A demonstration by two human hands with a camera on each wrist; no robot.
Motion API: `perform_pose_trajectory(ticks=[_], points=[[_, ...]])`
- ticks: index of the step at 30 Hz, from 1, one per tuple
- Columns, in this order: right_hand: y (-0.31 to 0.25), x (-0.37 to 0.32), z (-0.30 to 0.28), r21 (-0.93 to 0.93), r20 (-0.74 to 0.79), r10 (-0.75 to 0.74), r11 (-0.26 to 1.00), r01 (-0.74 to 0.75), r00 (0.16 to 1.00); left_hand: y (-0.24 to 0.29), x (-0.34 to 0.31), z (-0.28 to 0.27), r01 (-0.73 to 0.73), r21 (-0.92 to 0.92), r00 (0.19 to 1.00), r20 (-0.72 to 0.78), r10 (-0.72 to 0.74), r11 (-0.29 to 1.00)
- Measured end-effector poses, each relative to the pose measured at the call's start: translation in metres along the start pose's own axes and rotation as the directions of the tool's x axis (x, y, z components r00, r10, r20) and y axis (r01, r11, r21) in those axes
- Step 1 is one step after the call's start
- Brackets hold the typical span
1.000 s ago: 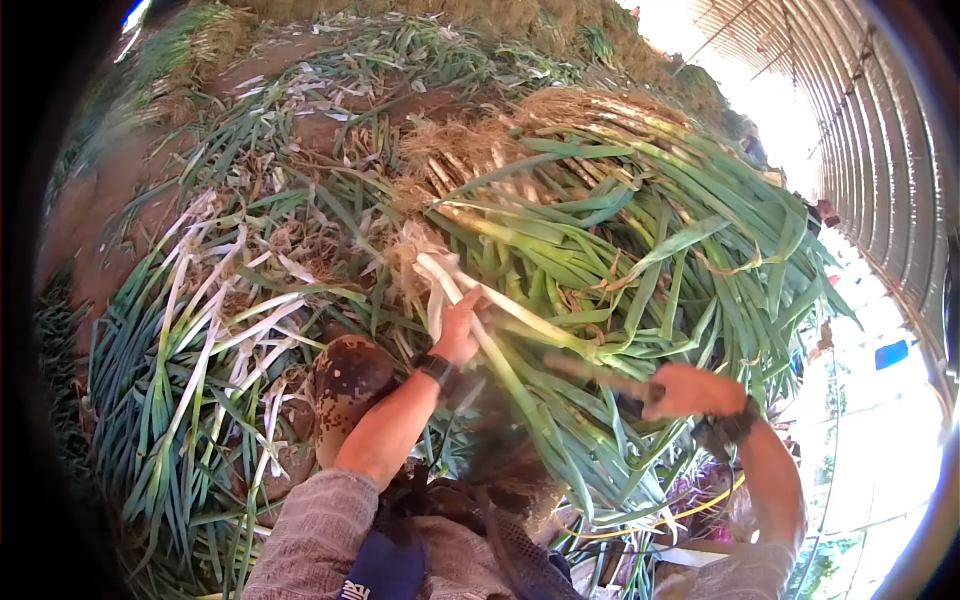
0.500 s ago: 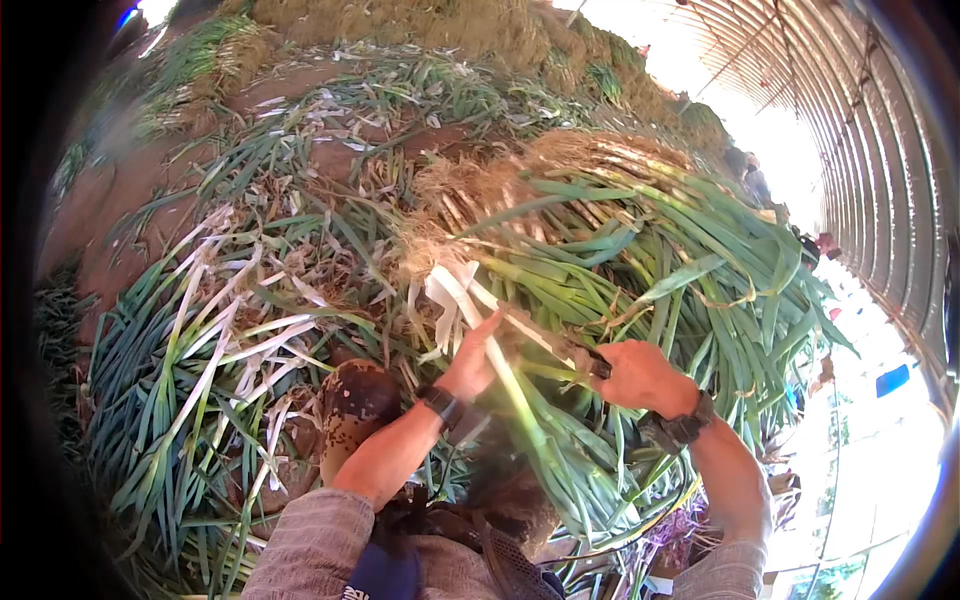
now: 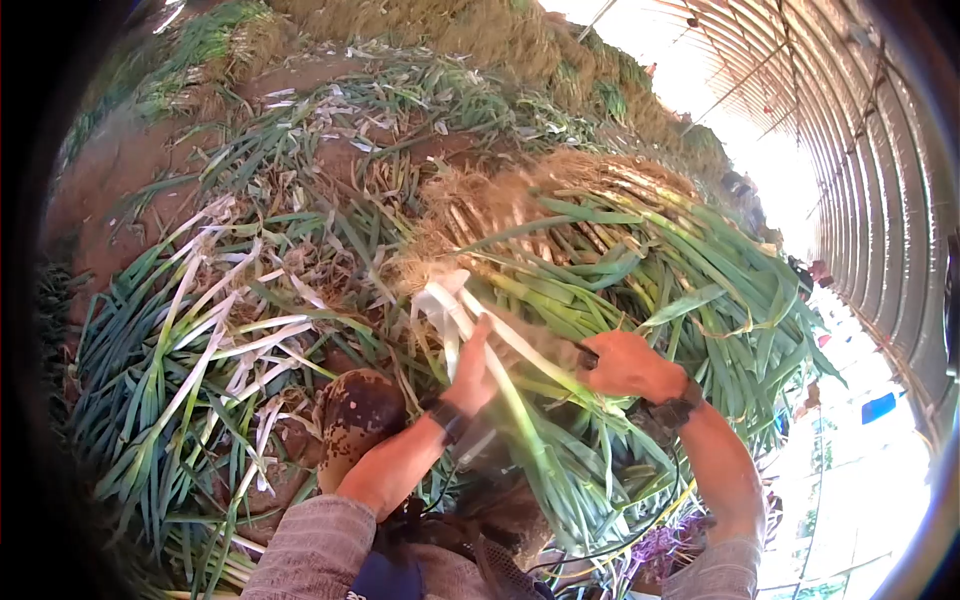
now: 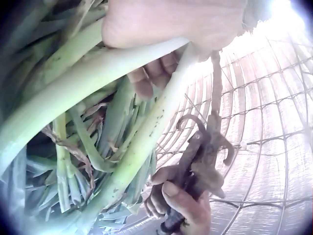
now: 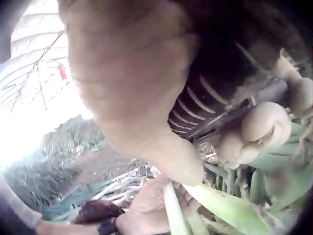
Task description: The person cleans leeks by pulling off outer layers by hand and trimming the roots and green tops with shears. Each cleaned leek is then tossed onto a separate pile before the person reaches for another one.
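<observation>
In the head view my left hand (image 3: 472,375) grips the white shanks of two leeks (image 3: 517,395), whose green tops trail down to the right. Loose pale skin (image 3: 450,335) hangs near their upper ends. My right hand (image 3: 635,367), to the right of the stalks, holds a dirt-caked air blow gun (image 4: 198,147). Its thin nozzle points up beside the shanks in the left wrist view, where a hook and lever also show. Curled fingers (image 5: 264,125) wrap the gun's ribbed dark handle (image 5: 195,110) in the right wrist view. The nozzle is blurred in the head view.
A big heap of rooted leeks (image 3: 670,270) lies to the right and ahead. White-shanked leeks (image 3: 170,370) spread at left, with leaf scraps (image 3: 350,140) beyond. A brown, flaking rounded thing (image 3: 362,415) stands by my left forearm. A ribbed roof (image 3: 850,150) arches at right.
My right hand has come leftward and up with the blow gun, from well right of the leeks to close beside them. The left hand keeps its hold on the leeks.
</observation>
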State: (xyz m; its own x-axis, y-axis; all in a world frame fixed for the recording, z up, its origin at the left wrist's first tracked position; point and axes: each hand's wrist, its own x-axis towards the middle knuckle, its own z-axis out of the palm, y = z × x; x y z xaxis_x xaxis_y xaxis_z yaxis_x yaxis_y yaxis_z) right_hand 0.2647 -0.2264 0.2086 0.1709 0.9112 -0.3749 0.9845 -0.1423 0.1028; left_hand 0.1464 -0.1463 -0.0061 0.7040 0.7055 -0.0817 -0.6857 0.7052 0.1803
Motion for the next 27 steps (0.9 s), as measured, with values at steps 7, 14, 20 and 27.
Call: perform_pose_trajectory(ticks=[7, 14, 20, 27], points=[[0.021, -0.009, 0.003, 0.152, -0.024, 0.048, 0.987, -0.043, 0.999, 0.04, 0.023, -0.018, -0.13, -0.153, 0.977, -0.191, 0.1, 0.98], [0.054, -0.025, 0.021, -0.079, 0.091, 0.213, 0.975, -0.206, 0.973, 0.097, 0.037, -0.079, -0.404, 0.027, 0.759, -0.547, 0.352, 0.914], [0.092, -0.056, 0.043, -0.091, 0.038, 0.323, 0.944, -0.318, 0.946, 0.161, 0.034, -0.136, -0.552, 0.196, 0.639, -0.524, 0.562, 0.81], [0.061, -0.077, 0.048, 0.105, -0.226, 0.265, 0.963, -0.247, 0.937, 0.197, -0.01, -0.085, -0.561, 0.278, 0.616, -0.488, 0.618, 0.78]])
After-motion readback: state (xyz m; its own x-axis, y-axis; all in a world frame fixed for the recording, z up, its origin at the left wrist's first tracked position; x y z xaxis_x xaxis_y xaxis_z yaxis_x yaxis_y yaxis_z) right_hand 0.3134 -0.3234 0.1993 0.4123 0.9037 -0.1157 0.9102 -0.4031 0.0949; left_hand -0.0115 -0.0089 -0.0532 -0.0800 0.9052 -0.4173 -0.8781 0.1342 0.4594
